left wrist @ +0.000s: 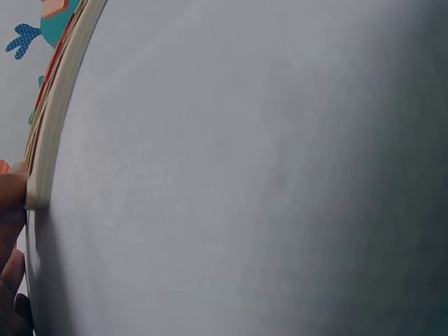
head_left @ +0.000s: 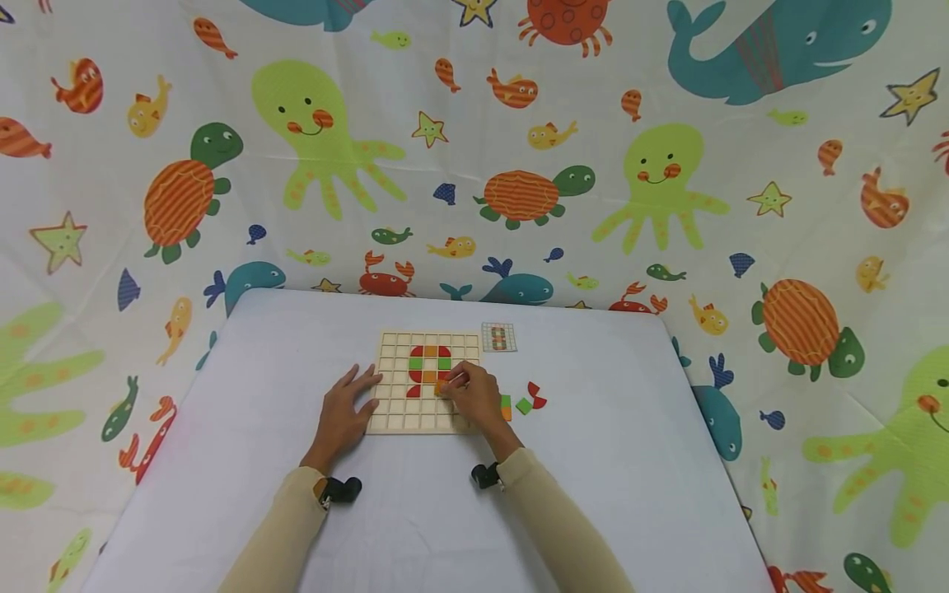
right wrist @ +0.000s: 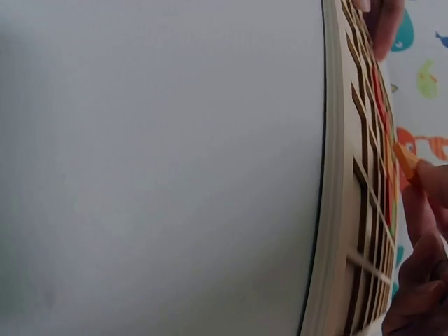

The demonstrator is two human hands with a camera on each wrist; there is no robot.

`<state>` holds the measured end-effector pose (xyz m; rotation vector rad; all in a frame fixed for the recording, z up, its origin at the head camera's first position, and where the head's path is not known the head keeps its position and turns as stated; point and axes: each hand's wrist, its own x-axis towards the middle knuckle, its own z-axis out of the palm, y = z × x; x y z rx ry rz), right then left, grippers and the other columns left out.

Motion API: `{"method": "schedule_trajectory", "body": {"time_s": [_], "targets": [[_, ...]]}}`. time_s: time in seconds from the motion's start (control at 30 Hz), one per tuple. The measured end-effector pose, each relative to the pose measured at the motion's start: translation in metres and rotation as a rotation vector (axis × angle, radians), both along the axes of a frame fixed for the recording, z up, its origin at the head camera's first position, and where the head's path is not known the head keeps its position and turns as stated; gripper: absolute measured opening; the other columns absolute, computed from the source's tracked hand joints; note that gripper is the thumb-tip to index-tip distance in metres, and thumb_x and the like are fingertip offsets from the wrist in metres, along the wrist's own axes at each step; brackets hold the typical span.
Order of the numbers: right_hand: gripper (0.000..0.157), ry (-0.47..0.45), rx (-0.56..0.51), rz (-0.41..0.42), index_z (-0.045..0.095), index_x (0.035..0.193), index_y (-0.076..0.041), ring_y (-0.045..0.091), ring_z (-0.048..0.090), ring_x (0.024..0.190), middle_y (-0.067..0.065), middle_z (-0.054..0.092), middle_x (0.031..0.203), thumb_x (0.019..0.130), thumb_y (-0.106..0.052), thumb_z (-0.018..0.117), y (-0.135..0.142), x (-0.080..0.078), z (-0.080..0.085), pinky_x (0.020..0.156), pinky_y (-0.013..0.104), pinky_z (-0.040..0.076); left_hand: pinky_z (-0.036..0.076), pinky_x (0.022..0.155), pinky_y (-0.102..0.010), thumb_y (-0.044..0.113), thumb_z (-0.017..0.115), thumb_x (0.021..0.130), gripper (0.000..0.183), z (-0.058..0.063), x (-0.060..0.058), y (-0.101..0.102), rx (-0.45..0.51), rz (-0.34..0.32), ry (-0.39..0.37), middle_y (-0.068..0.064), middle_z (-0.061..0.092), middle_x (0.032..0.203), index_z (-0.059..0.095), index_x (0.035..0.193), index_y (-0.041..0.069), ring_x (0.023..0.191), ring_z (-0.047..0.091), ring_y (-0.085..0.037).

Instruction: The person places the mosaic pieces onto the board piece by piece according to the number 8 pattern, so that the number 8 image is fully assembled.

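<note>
A wooden grid board point(head_left: 393, 418) lies on the white table, with red, green and orange tiles set in its upper middle cells. My left hand point(head_left: 343, 412) rests at the board's left edge, fingers spread and fairly straight; the left wrist view catches only part of that hand point(left wrist: 10, 238) by the board's rim point(left wrist: 52, 133). Between thumb and fingertips my right hand point(head_left: 476, 397) pinches an orange tile point(right wrist: 407, 162) over the grid, just right of the middle. That hand hides part of the board's right side.
Right of the board lie loose tiles: red quarter-round pieces point(head_left: 539, 403), a green square point(head_left: 525, 405), and green and orange ones partly behind the right hand. A small pattern card point(head_left: 499, 338) lies by the board's top right corner. A sea-animal cloth point(head_left: 460, 148) hangs behind the table.
</note>
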<state>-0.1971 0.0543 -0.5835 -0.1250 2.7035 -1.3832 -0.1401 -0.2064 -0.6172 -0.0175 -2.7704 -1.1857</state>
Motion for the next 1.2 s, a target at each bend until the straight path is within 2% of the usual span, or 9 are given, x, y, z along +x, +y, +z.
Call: {"method": "schedule_trajectory", "body": {"time_s": [0.13, 0.33, 0.53, 0.77, 0.93, 1.07, 1.2], "targets": [[0.014, -0.029, 0.05, 0.01, 0.072, 0.096, -0.021, 0.012, 0.059, 0.072, -0.006, 0.067, 0.078, 0.092, -0.028, 0.084, -0.012, 0.001, 0.0, 0.061, 0.027, 0.044, 0.021, 0.128, -0.072, 0.007, 0.07, 0.099, 0.051, 0.0, 0.0, -0.001, 0.003, 0.003, -0.015, -0.01, 0.046, 0.167, 0.061, 0.149, 0.012, 0.162, 0.027, -0.044], [0.014, 0.009, 0.154, -0.005, 0.072, 0.094, -0.022, 0.009, 0.058, 0.068, -0.008, 0.064, 0.074, 0.091, -0.028, 0.084, -0.026, 0.001, -0.001, 0.059, 0.026, 0.04, 0.02, 0.129, -0.071, 0.005, 0.069, 0.099, 0.051, 0.002, -0.001, -0.001, 0.018, -0.004, -0.022, -0.009, 0.045, 0.168, 0.061, 0.149, 0.011, 0.162, 0.026, -0.043], [0.012, 0.013, 0.187, -0.019, 0.072, 0.094, -0.021, 0.009, 0.056, 0.071, -0.008, 0.062, 0.075, 0.093, -0.027, 0.083, -0.033, 0.003, -0.001, 0.061, 0.025, 0.039, 0.023, 0.129, -0.069, 0.006, 0.071, 0.099, 0.049, 0.002, -0.002, 0.0, 0.005, -0.004, 0.001, -0.01, 0.048, 0.166, 0.063, 0.147, 0.01, 0.161, 0.029, -0.044], [0.009, -0.016, 0.148, 0.011, 0.073, 0.095, -0.021, 0.01, 0.058, 0.073, -0.007, 0.066, 0.078, 0.092, -0.023, 0.082, -0.028, 0.003, 0.0, 0.062, 0.026, 0.04, 0.024, 0.13, -0.068, 0.006, 0.071, 0.098, 0.049, -0.002, -0.002, 0.0, -0.003, 0.0, 0.011, -0.011, 0.05, 0.165, 0.064, 0.146, 0.01, 0.161, 0.03, -0.044], [0.015, -0.011, 0.042, 0.021, 0.077, 0.101, -0.019, 0.011, 0.061, 0.076, -0.005, 0.071, 0.084, 0.089, -0.013, 0.083, -0.012, 0.007, -0.001, 0.061, 0.026, 0.045, 0.023, 0.13, -0.068, 0.006, 0.071, 0.098, 0.049, -0.002, -0.002, 0.001, -0.001, 0.0, 0.002, -0.011, 0.049, 0.165, 0.063, 0.147, 0.01, 0.161, 0.03, -0.043], [0.017, 0.016, -0.026, -0.011, 0.077, 0.103, -0.016, 0.013, 0.061, 0.075, -0.001, 0.072, 0.085, 0.088, -0.011, 0.084, 0.007, 0.011, -0.001, 0.061, 0.025, 0.046, 0.023, 0.129, -0.069, 0.006, 0.07, 0.098, 0.049, -0.003, -0.002, 0.0, 0.001, -0.001, 0.011, -0.011, 0.049, 0.165, 0.063, 0.146, 0.01, 0.161, 0.03, -0.044], [0.017, 0.036, -0.025, -0.067, 0.078, 0.102, -0.016, 0.013, 0.058, 0.071, -0.001, 0.071, 0.084, 0.087, -0.011, 0.085, 0.028, 0.012, -0.006, 0.058, 0.024, 0.044, 0.022, 0.129, -0.07, 0.006, 0.07, 0.098, 0.048, -0.004, -0.003, -0.001, 0.007, -0.004, 0.019, -0.011, 0.049, 0.165, 0.064, 0.146, 0.01, 0.161, 0.03, -0.044]]}}
